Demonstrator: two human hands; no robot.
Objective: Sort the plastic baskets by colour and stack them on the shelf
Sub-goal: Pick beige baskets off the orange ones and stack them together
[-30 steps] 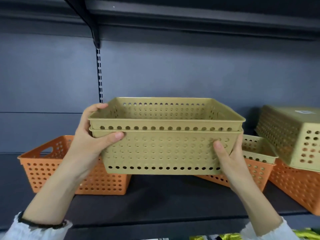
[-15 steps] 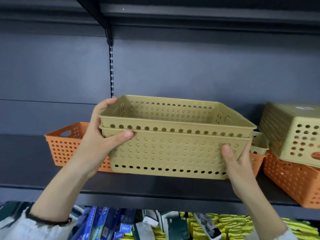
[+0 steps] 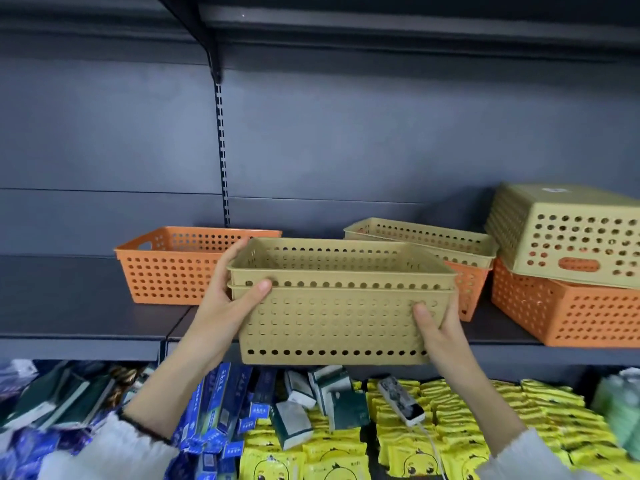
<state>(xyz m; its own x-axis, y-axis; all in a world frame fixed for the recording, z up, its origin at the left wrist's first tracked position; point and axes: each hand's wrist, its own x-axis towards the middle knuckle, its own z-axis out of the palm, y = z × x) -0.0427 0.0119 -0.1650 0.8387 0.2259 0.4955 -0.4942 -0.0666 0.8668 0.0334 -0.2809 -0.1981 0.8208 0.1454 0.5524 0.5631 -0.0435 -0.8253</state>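
The pair of nested tan perforated plastic baskets has come down and back in the last second. It was held clear above the dark metal shelf; now its base hangs before the shelf's front edge, so I'd say it is not yet placed. The left hand grips both left rims, and the right hand clasps the lower right corner. The inner basket looks empty. On the shelf, an empty orange perforated basket stands toward the left. Behind the pair a single tan basket sits inside an orange one. At the right end an upturned tan basket lies tilted on a wide orange basket.
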